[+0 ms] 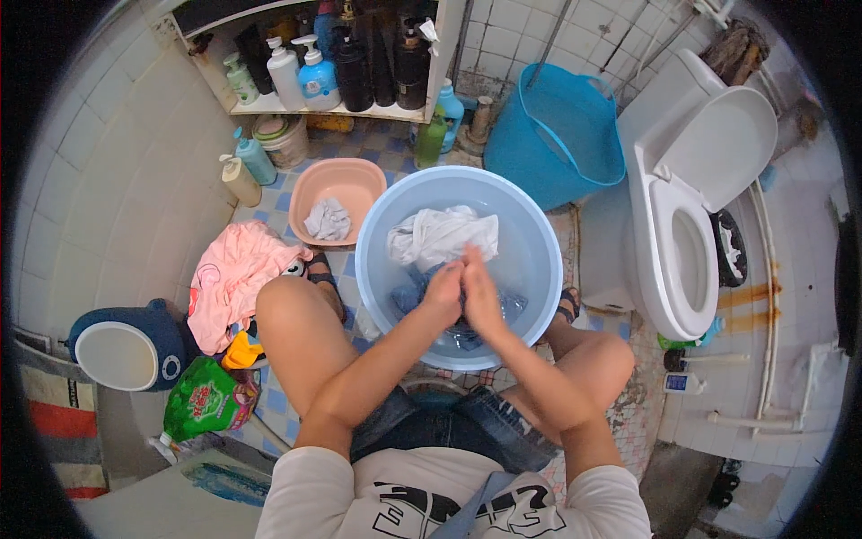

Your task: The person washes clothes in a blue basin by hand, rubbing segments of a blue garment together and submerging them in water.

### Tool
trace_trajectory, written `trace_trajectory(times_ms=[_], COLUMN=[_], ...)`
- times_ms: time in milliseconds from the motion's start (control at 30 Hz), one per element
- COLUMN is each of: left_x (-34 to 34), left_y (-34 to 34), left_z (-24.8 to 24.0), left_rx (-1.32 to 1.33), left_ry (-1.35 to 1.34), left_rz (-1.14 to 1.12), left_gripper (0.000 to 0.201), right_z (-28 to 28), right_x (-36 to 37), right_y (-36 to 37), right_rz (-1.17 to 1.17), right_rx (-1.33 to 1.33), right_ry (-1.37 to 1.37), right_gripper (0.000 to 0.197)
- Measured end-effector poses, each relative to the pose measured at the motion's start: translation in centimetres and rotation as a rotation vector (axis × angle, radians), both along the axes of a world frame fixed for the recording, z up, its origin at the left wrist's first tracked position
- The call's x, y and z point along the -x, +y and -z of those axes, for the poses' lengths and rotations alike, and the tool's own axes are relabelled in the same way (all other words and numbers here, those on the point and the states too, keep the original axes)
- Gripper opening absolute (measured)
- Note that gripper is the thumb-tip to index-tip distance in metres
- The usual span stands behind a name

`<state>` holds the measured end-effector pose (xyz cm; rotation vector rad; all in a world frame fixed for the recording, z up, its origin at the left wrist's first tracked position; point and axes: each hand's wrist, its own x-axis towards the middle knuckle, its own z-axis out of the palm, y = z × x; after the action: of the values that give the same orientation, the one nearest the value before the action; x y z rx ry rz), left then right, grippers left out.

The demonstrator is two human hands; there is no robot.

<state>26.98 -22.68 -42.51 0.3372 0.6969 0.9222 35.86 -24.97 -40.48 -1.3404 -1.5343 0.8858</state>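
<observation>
In front of me stands a round light-blue basin (370,278) of cloudy water. Above its middle, my left hand (442,293) and my right hand (482,291) are pressed together, fingers closed. Dark blue wet cloth (510,306) spreads in the water under them and comes up between them; both hands appear to grip a part of it, though the fingers hide most of that part. The right fingers are a little blurred. A white garment (442,232) lies bunched in the water just beyond my hands.
A pink basin (301,193) holds a small white cloth (328,220). Pink clothing (235,278) and a green detergent bag (199,400) lie left. Behind are a shelf of bottles (316,81) and a blue tub (516,135). A toilet (657,260) stands right.
</observation>
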Motion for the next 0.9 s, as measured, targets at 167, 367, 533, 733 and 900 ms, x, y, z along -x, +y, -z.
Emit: trace_trajectory(times_ms=[167, 367, 533, 733, 900], left_x=[0.8, -0.3, 0.9, -0.5, -0.9], left_y=[0.3, -1.4, 0.5, -2.2, -1.9], left_z=[-0.1, -1.1, -0.1, -0.2, -0.8], left_rx=[0.151, 0.028, 0.053, -0.098, -0.132], left_ry=[0.072, 0.087, 0.108, 0.159, 0.103], left_rz=[-0.063, 0.058, -0.174, 0.025, -0.06], left_gripper=[0.036, 0.032, 0.032, 0.033, 0.038], right_z=[-0.7, -1.0, -0.8, 0.0, 0.2], right_x=[2.1, -2.3, 2.4, -1.6, -1.3], right_y=[-1.7, 1.9, -2.0, 2.0, 1.3], right_rz=[-0.149, 0.086, -0.138, 0.021, -0.011], right_rx=[-0.086, 0.114, -0.091, 0.001, 0.023], right_ry=[0.066, 0.198, 0.04, 0.122, 0.06], right_gripper=[0.051, 0.052, 0.045, 0.051, 0.05])
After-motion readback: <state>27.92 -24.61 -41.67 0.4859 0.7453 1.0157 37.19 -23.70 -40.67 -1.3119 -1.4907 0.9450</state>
